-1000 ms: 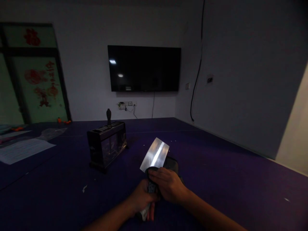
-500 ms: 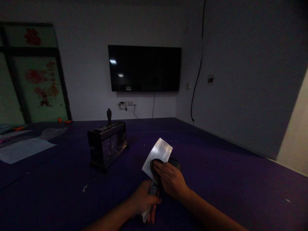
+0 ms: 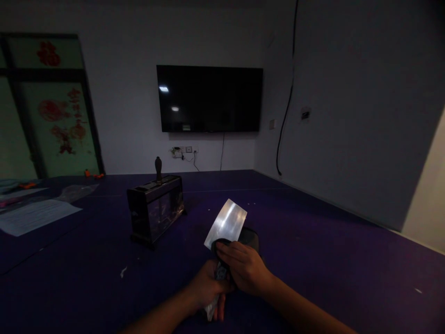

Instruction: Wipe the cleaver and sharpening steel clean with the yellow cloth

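My left hand [image 3: 207, 288] is closed around the handle [image 3: 221, 271] of a cleaver, with whitish, crinkled wrapping below it. The cleaver's broad metal blade [image 3: 227, 221] tilts up and away, catching light. My right hand [image 3: 247, 269] is closed on a dark, rounded pad [image 3: 219, 242], which lies against the lower part of the blade near the handle. Behind the right hand shows a dark grey rounded thing [image 3: 251, 238]; whether it belongs to the pad I cannot tell. Left of the blade stands a black knife block [image 3: 163, 218] with clear sides and one dark handle [image 3: 158, 168] sticking up.
A purple tabletop [image 3: 306, 260] spreads under everything. On the left lie a printed sheet [image 3: 41, 215], crumpled clear plastic [image 3: 74, 192] and small orange things [image 3: 93, 175]. White scraps [image 3: 123, 272] dot the surface. A television [image 3: 210, 99] hangs on the back wall; a black cable [image 3: 288, 102] runs down the right wall.
My right hand and the dark pad have slid slightly down the blade toward the handle. The blade has tilted a little, and more of its face shows. My left hand keeps its grip.
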Available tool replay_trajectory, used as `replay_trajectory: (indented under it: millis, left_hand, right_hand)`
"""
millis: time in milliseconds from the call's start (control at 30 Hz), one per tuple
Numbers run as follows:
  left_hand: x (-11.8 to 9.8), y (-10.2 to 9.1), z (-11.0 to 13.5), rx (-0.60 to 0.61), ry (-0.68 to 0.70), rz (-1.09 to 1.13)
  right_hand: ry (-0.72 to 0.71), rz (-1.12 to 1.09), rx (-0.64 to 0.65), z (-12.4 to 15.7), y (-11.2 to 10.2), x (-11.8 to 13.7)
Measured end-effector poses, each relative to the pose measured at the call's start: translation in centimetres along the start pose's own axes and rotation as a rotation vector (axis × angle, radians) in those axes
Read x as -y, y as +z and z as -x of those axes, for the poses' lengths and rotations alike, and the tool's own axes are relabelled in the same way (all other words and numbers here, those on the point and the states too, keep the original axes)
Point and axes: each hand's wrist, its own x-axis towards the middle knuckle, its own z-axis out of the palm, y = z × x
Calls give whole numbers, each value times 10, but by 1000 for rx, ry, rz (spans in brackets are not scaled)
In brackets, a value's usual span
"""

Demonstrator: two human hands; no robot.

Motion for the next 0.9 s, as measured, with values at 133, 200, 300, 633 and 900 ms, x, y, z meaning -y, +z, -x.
replay_trajectory:
  millis: [133, 200, 300, 633, 900]
  left_hand:
    - [-3, 0, 2, 7, -7, -6]
    - [-3, 0, 3, -7, -12, 2]
    - [-3, -1, 3, 9, -29, -8]
    - [-6, -2, 9, 40, -63, -74]
    - [-13, 2, 16, 72, -62, -122]
  right_hand:
    - [-20, -13, 23, 0, -1, -1]
    - [-19, 7, 27, 2, 1, -3]
    - [16, 58, 10, 6, 4, -7]
    - [355, 348, -47, 11, 2, -34]
    - [548, 448, -46, 20, -6, -61]
